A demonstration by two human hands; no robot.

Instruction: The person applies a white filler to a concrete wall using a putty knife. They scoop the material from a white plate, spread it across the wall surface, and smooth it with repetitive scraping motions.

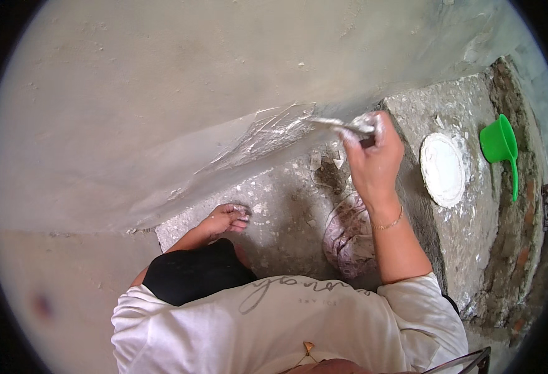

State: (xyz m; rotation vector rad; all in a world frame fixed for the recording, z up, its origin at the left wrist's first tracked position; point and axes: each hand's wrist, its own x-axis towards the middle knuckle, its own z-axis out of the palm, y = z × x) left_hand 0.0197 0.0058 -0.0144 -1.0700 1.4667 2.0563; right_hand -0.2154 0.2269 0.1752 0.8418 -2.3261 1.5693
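Observation:
My right hand (379,149) is raised beside the lower wall, fingers wrapped round a putty knife (342,124) smeared with white plaster. Its blade points left, with the tip close to a patch of wet, ridged plaster (274,131) on the wall (162,93). Whether the tip touches the wall I cannot tell. My left hand (227,218) hangs low by my black-clad knee (193,268), holding nothing, its fingers loosely bent and apart. White dust coats both hands.
Right of my right arm, a raised rough ledge (467,249) bears a round white plaster-covered disc or lid (442,169) and a green long-handled dipper (498,140). A stained pinkish-white cloth or bag (350,240) lies below my right forearm. Plaster crumbs dot the concrete floor (280,206).

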